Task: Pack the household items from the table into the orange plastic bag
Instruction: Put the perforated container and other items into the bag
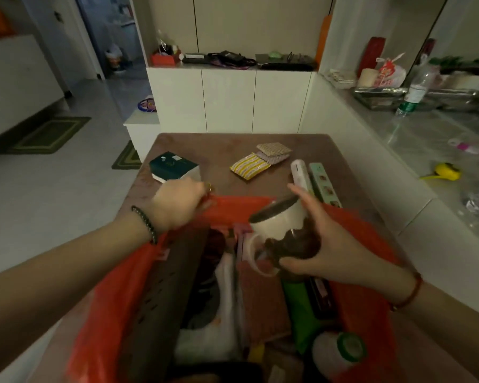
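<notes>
1. The room is dim under flat, soft indoor light; fine detail is mushy throughout.
2. Brightest are the pale floor (53,189) at left and the white cabinets (230,100).
3. Faint glare streaks the glossy counter (426,134) at right.
4. The inside of the orange plastic bag (100,313) lies in deep shade.
5. The mug (281,219) and the right hand (332,250) holding it are smeared by motion.
6. Corners darken, and straight edges bow toward the frame's rim.

The left hand (177,205) wears a gold ring (208,187) and, at its wrist, a dark beaded bracelet (145,223). The right hand (324,252) has a thin red cord (411,293) at its wrist. The forearms are bare.
</notes>
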### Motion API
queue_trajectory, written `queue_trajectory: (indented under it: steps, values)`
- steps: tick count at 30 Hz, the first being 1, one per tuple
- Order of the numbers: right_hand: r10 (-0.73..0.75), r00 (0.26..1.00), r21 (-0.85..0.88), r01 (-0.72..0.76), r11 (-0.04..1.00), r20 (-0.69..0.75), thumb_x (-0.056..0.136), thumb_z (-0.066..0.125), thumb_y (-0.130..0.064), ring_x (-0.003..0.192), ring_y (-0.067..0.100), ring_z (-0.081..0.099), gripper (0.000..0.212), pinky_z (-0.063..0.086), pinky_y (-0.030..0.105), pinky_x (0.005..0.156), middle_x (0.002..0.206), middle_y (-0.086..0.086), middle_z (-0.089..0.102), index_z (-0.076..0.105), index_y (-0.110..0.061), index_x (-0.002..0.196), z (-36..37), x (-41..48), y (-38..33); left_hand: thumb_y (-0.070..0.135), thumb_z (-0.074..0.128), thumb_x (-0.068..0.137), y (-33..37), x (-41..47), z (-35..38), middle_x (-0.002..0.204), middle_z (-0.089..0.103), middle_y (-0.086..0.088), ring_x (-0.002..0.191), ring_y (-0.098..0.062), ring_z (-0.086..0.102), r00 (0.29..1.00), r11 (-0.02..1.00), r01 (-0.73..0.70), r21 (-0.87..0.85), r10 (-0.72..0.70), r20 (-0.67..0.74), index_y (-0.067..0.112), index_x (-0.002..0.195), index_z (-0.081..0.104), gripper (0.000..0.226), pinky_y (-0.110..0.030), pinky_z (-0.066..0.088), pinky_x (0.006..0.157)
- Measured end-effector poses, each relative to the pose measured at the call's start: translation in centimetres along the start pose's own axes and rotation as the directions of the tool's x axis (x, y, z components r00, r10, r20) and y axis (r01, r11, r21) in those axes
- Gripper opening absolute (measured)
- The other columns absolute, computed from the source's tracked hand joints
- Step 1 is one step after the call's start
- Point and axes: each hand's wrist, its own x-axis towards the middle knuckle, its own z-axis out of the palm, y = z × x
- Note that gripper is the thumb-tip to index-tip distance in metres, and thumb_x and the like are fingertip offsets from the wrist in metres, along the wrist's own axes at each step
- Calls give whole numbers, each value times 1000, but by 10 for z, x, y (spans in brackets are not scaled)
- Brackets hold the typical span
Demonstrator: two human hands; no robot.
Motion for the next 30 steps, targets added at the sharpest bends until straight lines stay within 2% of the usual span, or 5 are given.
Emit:
queue_trajectory:
  steps: [6,13,20,24,30]
  values:
    - [209,921,-315,-101,944,328,60,79,-47,113,5,46,105,45,19,93,136,-6,41,10,-37,138,39,-17,21,36,50,90,-10,-3,-1,94,64,-15,88,-36,60,980,961,24,-275,-76,-182,10,100,53,29,-44,50,75]
    - [241,914,-524,-38,851,326,68,64,-62,125,14,44,93,41,25,102,142,-1,41,28,-17,141,19,-22,17,31,59,86,-22,-8,-2,87,65,-10,78,-22,60,996,870,-69,-488,30,-88,10,90,57,21,-37,50,76]
    - [138,954,-96,-169,981,-268,80,67,-21,77,17,65,23,54,25,71,85,2,70,68,-15,103,-67,26,17,66,40,72,-37,2,-15,85,68,-8,79,-15,63,988,805,-36,-593,117,99,15,85,65,58,-26,51,76]
    - [279,888,-156,-354,922,-365,80,68,-27,80,12,60,44,45,18,60,108,10,65,55,-12,120,-107,69,68,71,35,65,-35,26,-18,88,68,-2,84,-15,64,993,796,41,-603,36,115,19,89,64,64,-32,52,80]
    - [703,690,-342,-711,615,-172,65,73,-54,128,35,41,104,40,48,103,145,17,33,17,-17,144,-92,125,179,70,35,67,-12,48,-3,80,62,11,76,-5,63,996,747,23,-665,42,82,41,86,56,41,-21,49,69]
